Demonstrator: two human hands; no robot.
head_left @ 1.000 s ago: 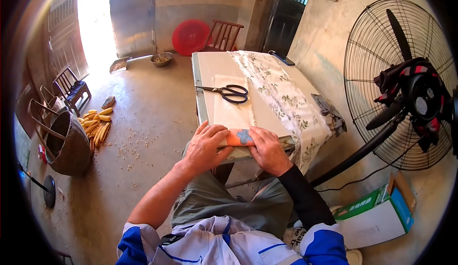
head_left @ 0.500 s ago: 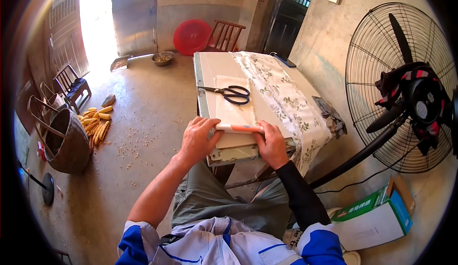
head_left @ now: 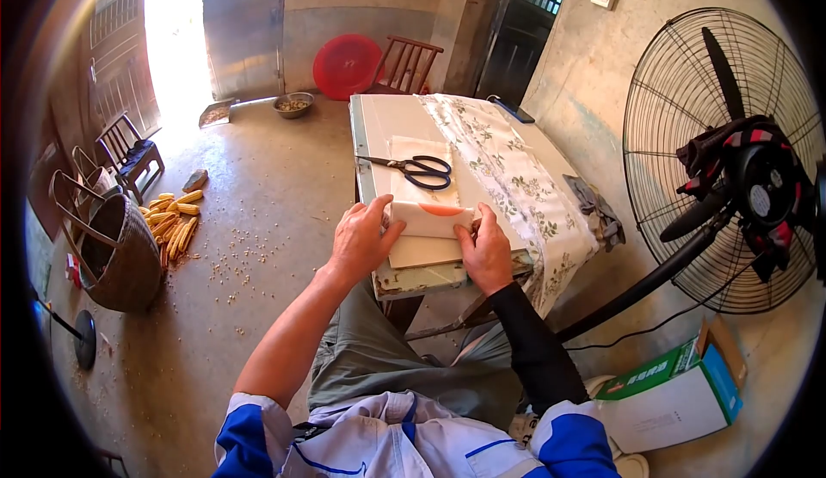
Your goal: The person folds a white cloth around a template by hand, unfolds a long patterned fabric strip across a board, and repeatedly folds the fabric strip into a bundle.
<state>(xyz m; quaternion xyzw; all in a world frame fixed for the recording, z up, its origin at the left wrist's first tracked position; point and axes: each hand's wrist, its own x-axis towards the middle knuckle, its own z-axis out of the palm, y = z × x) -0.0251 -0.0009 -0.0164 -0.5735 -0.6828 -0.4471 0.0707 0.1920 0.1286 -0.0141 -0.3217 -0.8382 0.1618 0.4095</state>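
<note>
A white, rolled-up piece of cloth or paper with an orange patch (head_left: 428, 222) lies across the near end of the table. I cannot tell which material it is. My left hand (head_left: 360, 239) grips its left end between thumb and fingers, and my right hand (head_left: 488, 252) pinches its right end. Just beyond the roll, black-handled scissors (head_left: 419, 171) rest on a pale cloth (head_left: 409, 148), blades pointing left. A floral cloth (head_left: 508, 172) runs along the right side of the table (head_left: 379, 121).
A large black fan (head_left: 723, 160) stands close on the right, with a green-and-white box (head_left: 671, 392) below it. On the left floor are a basket (head_left: 120, 259), corn cobs (head_left: 176, 220) and scattered kernels. A phone (head_left: 514, 110) lies at the table's far edge.
The narrow white-and-orange roll now shows a broader white face, with the orange patch along its upper edge. Both hands remain at its ends, the right slightly lower.
</note>
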